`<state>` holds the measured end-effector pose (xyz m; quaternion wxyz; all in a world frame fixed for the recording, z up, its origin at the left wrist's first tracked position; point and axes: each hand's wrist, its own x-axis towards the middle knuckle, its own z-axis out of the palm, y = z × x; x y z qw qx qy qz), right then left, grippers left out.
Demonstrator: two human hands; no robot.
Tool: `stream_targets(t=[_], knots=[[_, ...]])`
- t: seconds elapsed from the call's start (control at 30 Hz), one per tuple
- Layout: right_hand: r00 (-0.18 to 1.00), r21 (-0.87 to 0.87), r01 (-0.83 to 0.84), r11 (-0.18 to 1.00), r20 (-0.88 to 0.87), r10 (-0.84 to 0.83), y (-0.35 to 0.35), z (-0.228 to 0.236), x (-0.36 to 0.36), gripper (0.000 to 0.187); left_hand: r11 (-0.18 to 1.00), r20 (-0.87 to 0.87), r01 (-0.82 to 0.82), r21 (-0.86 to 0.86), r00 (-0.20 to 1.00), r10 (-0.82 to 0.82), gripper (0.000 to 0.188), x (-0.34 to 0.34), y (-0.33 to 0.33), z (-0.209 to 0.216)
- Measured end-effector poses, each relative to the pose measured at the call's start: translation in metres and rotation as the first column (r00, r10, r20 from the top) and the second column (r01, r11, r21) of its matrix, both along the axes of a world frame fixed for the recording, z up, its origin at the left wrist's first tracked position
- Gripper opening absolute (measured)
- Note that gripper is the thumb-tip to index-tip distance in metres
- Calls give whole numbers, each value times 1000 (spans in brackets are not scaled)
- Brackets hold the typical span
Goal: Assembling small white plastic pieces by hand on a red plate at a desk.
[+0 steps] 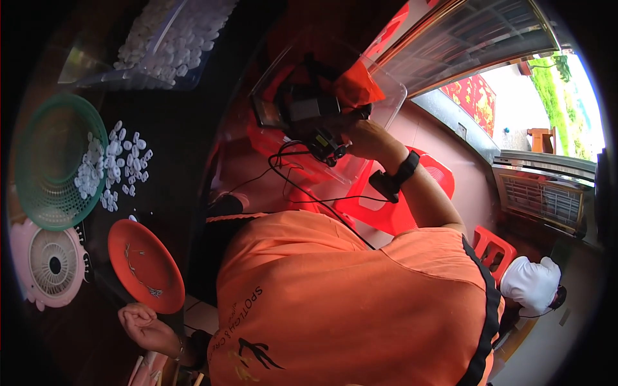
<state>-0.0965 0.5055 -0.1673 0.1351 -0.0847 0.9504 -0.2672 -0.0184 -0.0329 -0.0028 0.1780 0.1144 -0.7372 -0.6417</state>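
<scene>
At the lower left, my left hand (pixel 143 326) is curled into a loose fist beside the rim of an orange-red plate (pixel 138 260). Whatever lies inside its fingers, if anything, is hidden. A few thin, pale slivers lie on the plate. My right hand (pixel 371 139), a black strap on its wrist, reaches out at upper middle. Its fingers close against a black electronic device (pixel 329 147) with cables. Other dark, boxy equipment (pixel 313 108) sits beside it, over a clear plastic bin (pixel 394 93). Shadow blurs the exact grip.
Small white oval pieces (pixel 125 161) lie between the dark tabletop and a green mesh basket (pixel 38 154). More fill a clear container (pixel 187 80) at the back. A pink fan (pixel 38 257) stands left. Red stools (pixel 412 199) and a person in white (pixel 531 283) are on the right.
</scene>
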Motion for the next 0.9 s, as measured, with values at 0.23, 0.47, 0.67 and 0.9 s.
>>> stream_targets(t=[0.23, 0.47, 0.67, 0.9], knots=[[996, 162, -86, 983, -1, 87, 2, -12, -2, 38, 996, 28, -66, -64, 997, 68, 25, 0, -10, 3], [995, 161, 8, 987, -104, 9, 13, -28, 1, 31, 975, 14, -114, -188, 993, 119, 35, -7, -18, 5], [996, 158, 25, 987, -94, -10, -18, 9, -32, 20, 949, -18, -62, -309, 998, 59, 37, -5, -30, 8], [957, 18, -192, 981, -217, 192, -57, -30, -69, 30, 956, -39, -109, -273, 994, 102, 39, -5, -23, 6]])
